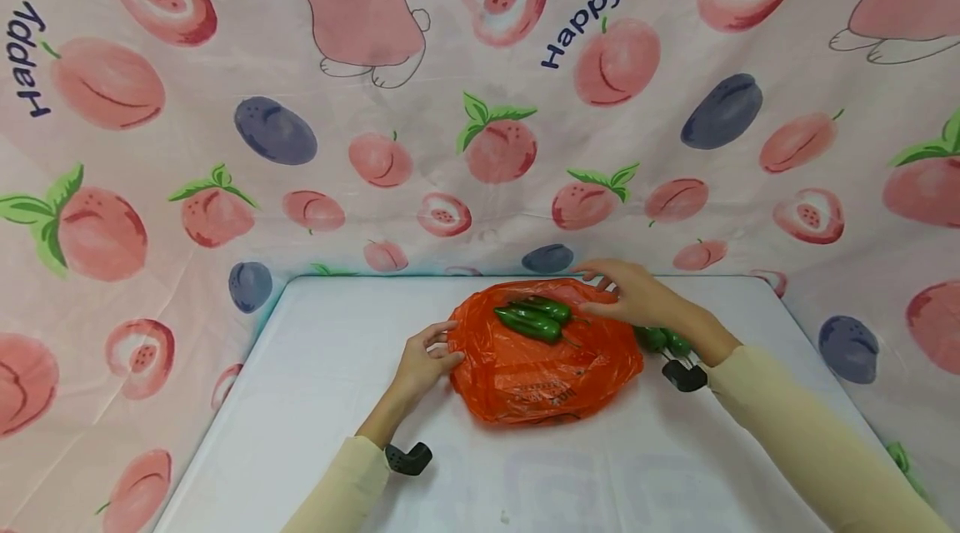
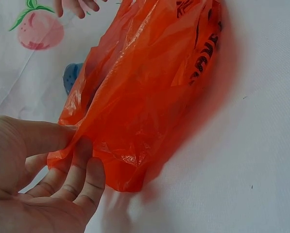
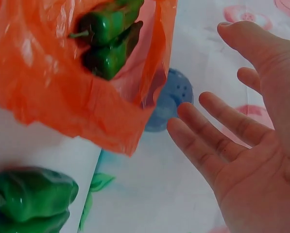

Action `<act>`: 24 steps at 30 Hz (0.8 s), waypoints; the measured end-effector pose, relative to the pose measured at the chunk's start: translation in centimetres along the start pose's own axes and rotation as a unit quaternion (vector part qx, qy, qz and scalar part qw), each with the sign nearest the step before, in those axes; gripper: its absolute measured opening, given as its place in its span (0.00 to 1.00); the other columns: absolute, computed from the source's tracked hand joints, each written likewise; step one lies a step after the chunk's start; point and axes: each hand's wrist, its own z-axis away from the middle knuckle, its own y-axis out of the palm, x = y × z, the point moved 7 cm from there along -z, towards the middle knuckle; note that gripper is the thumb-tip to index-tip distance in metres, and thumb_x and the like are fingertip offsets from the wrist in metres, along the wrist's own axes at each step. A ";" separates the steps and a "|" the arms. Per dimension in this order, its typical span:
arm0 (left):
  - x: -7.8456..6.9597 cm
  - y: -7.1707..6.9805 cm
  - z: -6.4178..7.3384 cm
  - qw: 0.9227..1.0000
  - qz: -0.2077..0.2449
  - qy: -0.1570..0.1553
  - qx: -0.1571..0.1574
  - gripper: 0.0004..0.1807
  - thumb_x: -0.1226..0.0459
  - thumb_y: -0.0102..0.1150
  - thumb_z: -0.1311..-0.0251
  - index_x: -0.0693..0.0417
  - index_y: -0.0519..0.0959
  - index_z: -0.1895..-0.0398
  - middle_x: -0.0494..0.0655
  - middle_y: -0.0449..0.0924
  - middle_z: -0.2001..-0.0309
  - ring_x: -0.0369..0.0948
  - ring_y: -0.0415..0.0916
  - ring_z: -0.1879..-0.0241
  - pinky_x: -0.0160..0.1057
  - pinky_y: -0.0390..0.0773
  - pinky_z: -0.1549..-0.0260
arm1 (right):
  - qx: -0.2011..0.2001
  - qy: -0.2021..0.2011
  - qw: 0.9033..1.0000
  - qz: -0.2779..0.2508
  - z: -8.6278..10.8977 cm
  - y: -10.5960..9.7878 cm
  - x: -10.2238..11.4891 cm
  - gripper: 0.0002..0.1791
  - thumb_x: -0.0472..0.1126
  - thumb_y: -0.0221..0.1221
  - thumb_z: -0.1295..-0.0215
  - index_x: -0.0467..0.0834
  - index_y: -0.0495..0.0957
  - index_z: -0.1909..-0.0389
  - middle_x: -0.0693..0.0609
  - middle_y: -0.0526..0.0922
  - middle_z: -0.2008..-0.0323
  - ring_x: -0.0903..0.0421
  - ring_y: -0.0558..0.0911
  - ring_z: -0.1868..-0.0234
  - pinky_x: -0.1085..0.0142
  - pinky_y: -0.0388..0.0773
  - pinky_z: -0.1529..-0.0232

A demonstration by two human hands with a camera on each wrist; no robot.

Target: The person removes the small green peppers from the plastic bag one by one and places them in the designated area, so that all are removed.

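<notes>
An orange plastic bag with dark print lies on the table, its mouth spread. Two green peppers rest in the opening, side by side. At the bag's left edge, my left hand pinches the thin plastic between thumb and fingers; the left wrist view shows this film up close. My right hand is held over the far right side of the bag with fingers spread and nothing in them. In the right wrist view a gap separates those fingertips from the bag's rim.
More green peppers lie on the table right of the bag, partly hidden by the right forearm in the head view. The white table ends at a far edge against a fruit-printed cloth. Black wrist devices sit on both arms.
</notes>
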 end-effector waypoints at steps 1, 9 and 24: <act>-0.1 0.0 0.0 1.000 -0.001 0.001 -0.001 0.29 0.76 0.65 0.37 0.58 0.74 0.31 0.60 0.74 0.45 0.43 0.83 0.62 0.43 0.86 0.60 | 0.001 -0.001 1.000 -0.001 -0.2 0.2 0.1 0.33 0.43 0.73 0.38 0.40 0.74 0.33 0.38 0.81 0.43 0.38 0.82 0.48 0.43 0.83 0.51; 0.1 -0.1 -0.2 1.000 0.009 0.003 -0.004 0.30 0.76 0.66 0.38 0.56 0.75 0.32 0.58 0.75 0.46 0.43 0.82 0.64 0.46 0.86 0.60 | 0.027 0.000 0.999 -0.042 -1.9 2.5 0.2 0.34 0.44 0.72 0.37 0.40 0.73 0.32 0.37 0.81 0.44 0.37 0.81 0.47 0.42 0.81 0.48; 0.2 -0.2 -0.1 1.000 0.016 0.007 -0.002 0.30 0.77 0.66 0.38 0.56 0.75 0.32 0.58 0.75 0.47 0.43 0.82 0.63 0.45 0.86 0.62 | 0.091 0.027 0.991 -0.092 -3.7 7.1 -0.4 0.37 0.41 0.72 0.36 0.42 0.70 0.28 0.37 0.79 0.40 0.38 0.81 0.46 0.44 0.80 0.46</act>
